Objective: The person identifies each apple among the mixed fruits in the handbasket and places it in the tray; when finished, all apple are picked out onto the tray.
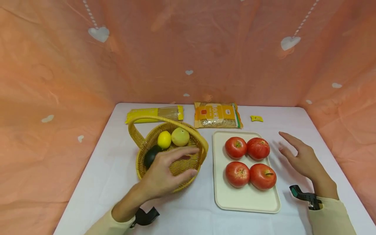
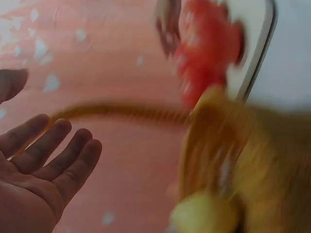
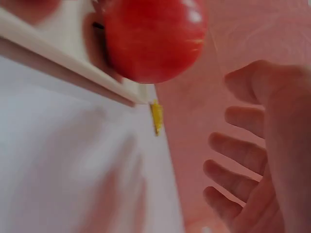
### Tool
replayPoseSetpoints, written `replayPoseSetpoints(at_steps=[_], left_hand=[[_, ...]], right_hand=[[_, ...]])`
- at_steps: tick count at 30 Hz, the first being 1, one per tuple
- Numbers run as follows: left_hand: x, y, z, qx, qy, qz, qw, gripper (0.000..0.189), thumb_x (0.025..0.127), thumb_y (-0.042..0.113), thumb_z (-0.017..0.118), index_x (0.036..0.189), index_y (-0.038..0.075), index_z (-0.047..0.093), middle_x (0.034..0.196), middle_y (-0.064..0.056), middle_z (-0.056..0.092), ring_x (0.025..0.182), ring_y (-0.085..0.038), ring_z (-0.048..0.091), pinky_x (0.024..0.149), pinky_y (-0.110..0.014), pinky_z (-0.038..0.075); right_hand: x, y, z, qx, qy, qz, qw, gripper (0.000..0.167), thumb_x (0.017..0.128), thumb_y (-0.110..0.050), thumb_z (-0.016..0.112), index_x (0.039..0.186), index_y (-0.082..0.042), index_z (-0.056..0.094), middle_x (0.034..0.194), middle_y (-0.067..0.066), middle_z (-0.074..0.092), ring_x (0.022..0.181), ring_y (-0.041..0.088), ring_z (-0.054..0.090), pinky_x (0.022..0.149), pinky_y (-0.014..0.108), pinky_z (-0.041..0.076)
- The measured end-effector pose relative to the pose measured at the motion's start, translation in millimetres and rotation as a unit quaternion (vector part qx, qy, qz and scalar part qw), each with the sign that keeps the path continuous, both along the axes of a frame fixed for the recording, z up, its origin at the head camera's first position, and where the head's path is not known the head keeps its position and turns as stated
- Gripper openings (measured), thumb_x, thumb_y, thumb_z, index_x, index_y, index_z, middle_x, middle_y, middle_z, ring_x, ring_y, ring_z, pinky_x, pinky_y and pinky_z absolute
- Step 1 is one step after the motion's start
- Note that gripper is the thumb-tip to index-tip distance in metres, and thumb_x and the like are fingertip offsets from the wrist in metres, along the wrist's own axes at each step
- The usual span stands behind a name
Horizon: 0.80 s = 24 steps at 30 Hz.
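My left hand hovers over the near side of a wicker basket, fingers spread and holding nothing. Inside the basket lie a yellow lemon, a pale green round fruit and a dark, glossy vegetable or fruit, partly behind the hand. To the right, several red tomatoes sit on a cream tray. My right hand is above the table beyond the tray's right edge, touching nothing; the right wrist view shows its fingers apart and loosely bent near a tomato.
Behind the basket lies a yellow pack of noodles. An orange and clear bag of grain lies behind the tray, with a small yellow packet to its right. Pink cloth surrounds the white table.
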<state>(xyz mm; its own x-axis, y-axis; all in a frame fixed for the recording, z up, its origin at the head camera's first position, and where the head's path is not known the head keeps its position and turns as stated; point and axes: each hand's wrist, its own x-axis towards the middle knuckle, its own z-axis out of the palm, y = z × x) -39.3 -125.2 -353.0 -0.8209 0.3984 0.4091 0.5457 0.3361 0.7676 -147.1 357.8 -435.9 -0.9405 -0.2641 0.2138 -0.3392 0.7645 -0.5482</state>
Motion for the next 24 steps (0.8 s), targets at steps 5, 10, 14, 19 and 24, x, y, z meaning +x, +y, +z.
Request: replayPoseSetpoints(at_steps=[5,10,14,19,24], left_hand=[[-8.7,-51.9,38.2,0.024,0.102,0.074,0.9917,0.040,0.095,-0.002,0.078,0.135,0.001,0.074,0.130,-0.013,0.078,0.116,-0.015,0.076,0.102,-0.027,0.061],[-13.3,-100.3,84.8,0.013,0.210,0.204,0.9562,0.030,0.098,0.006,0.076,0.126,-0.005,0.078,0.119,-0.020,0.080,0.109,0.001,0.074,0.100,-0.017,0.057],[-19.7,-128.5,109.1,-0.030,0.290,0.321,0.9011,0.050,0.105,0.040,0.071,0.123,-0.005,0.079,0.114,-0.027,0.080,0.109,-0.002,0.075,0.101,-0.008,0.049],[-29.2,-161.5,108.9,-0.137,0.307,0.393,0.8558,0.073,0.109,0.058,0.052,0.135,-0.008,0.070,0.128,-0.034,0.072,0.118,-0.057,0.065,0.118,-0.036,0.050],[-39.3,-187.1,75.5,-0.230,0.275,0.394,0.8465,0.065,0.107,0.039,0.046,0.144,-0.013,0.058,0.138,-0.042,0.060,0.127,-0.067,0.050,0.114,-0.074,0.038]], right_hand=[[-0.7,1,27.1,0.021,0.056,0.008,0.9982,0.062,0.109,-0.022,0.065,0.167,-0.014,0.046,0.163,0.031,0.049,0.146,0.061,0.044,0.127,0.076,0.027],[-9.3,1,61.0,0.013,0.169,0.021,0.9854,0.062,0.110,-0.036,0.061,0.165,-0.010,0.048,0.167,0.027,0.047,0.154,0.055,0.041,0.137,0.056,0.023],[-18.8,-4,85.0,-0.007,0.293,0.020,0.9559,0.077,0.109,-0.064,0.053,0.162,-0.008,0.053,0.167,0.029,0.046,0.153,0.058,0.040,0.134,0.059,0.027],[-30.0,-20,86.6,-0.024,0.427,-0.002,0.9038,0.073,0.108,-0.068,0.046,0.164,-0.021,0.051,0.170,0.016,0.045,0.150,0.051,0.045,0.127,0.067,0.030],[-36.2,-15,58.3,0.043,0.372,-0.011,0.9273,0.082,0.108,-0.073,0.036,0.174,-0.024,0.031,0.179,0.016,0.027,0.154,0.057,0.033,0.127,0.077,0.019]])
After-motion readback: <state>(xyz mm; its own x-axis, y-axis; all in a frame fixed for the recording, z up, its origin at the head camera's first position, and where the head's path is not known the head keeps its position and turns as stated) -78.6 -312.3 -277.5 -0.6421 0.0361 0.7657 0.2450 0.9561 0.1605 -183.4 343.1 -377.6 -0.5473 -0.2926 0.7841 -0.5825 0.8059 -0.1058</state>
